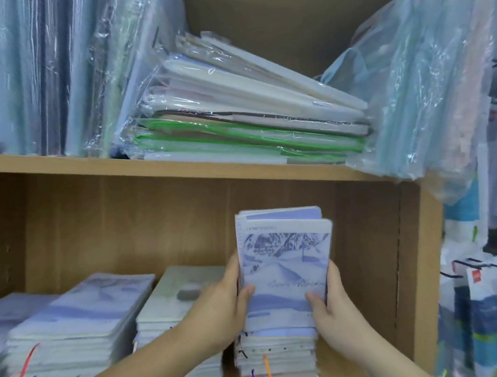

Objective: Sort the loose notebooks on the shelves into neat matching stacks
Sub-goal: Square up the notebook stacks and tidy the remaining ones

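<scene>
upright notebooks (284, 261) between left hand (221, 309) and right hand (332, 307), both clasping, atop right stack (277, 355)

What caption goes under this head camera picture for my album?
Both hands, left and right, hold blue notebooks upright on a stack.

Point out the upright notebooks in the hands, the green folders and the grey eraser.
Upright notebooks (287, 260), head view, front cover.
Green folders (239, 137), head view, green edge.
Grey eraser (188, 294), head view, its top.
</scene>
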`<state>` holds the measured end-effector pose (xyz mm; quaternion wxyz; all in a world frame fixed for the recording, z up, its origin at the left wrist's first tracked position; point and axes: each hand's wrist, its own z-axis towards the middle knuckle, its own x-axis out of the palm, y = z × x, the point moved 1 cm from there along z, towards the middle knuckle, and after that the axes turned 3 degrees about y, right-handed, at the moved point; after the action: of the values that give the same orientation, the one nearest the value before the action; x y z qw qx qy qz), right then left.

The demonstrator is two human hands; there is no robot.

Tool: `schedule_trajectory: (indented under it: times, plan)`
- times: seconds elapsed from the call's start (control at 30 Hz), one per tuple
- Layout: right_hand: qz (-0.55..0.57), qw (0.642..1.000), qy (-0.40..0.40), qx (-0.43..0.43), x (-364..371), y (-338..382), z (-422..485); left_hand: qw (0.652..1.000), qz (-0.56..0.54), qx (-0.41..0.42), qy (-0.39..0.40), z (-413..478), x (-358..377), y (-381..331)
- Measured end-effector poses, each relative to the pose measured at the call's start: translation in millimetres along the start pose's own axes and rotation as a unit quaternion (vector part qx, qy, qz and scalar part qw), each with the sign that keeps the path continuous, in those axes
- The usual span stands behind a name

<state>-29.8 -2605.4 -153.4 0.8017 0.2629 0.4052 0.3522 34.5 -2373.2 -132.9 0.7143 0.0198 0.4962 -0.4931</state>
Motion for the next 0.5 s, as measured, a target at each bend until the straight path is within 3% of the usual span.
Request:
schedule_trajectory:
  times: [0.13,0.3,0.5]
  plan:
    - [-0.012,0.999,0.025,0.024,9,-9,-4,0.988,0.152,-0.027,0.014,-5,3,2]
    - [-0.023,0.999,-0.008,0.046,19,-9,2,0.984,0.148,-0.078,0.06,4,11,-2]
    - [-0.005,0.999,-0.035,0.038,24,-10,-1,0.994,0.083,-0.066,-0.024,0,13,4]
